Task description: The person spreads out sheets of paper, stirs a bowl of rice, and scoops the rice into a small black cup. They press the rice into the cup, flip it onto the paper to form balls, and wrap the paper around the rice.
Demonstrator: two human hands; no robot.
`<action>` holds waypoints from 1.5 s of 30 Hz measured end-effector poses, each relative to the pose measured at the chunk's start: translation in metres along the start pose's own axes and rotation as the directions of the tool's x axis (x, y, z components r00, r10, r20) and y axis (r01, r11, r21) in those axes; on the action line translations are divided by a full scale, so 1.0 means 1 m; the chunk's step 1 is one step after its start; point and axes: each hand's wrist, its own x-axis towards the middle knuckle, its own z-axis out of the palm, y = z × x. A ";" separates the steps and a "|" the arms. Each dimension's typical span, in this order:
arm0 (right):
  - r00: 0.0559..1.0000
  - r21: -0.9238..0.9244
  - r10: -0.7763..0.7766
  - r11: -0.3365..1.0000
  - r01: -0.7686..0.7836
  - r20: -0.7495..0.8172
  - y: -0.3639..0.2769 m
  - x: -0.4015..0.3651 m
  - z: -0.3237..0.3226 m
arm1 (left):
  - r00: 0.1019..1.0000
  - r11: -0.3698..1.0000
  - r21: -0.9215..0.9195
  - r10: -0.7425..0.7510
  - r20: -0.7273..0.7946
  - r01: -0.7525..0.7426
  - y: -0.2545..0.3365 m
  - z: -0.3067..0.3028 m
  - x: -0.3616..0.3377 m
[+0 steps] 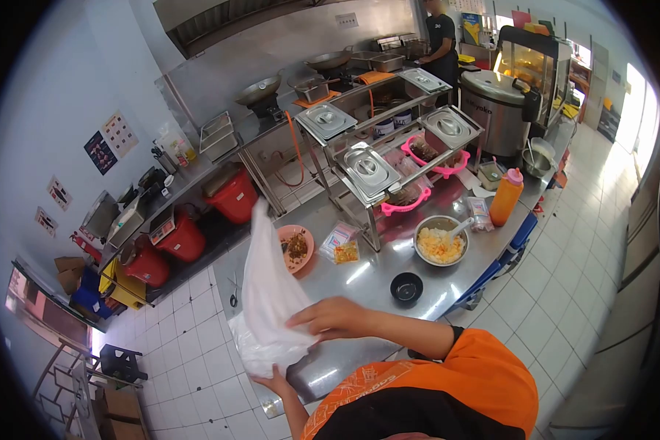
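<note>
A thin white plastic bag (268,293) stretches upward above the near left corner of the steel table. My left hand (275,381) grips its lower end, with the fingers partly hidden under the crumpled plastic. At the bag's right side, the fingers of my right hand (334,318) are closed on its edge. Behind the bag is a pink bowl (308,262) of dark chopped food, partly covered by it. Scissors (233,299) lie to the left of the bag. A small black bowl (406,287) stands to the right, beyond my right forearm.
A metal bowl (458,258) of yellow-white food holds a spoon. Small plastic packets (339,238), an orange squeeze bottle (506,198) and a rack with lidded steel pans (370,170) stand farther back. Red bins (180,238) line the left. A person (440,44) stands at the back counter.
</note>
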 end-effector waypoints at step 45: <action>0.458 -0.655 0.840 0.523 -0.545 0.290 0.054 -0.195 0.048 | 0.762 0.920 0.356 -0.348 0.545 0.166 0.019 0.034 -0.081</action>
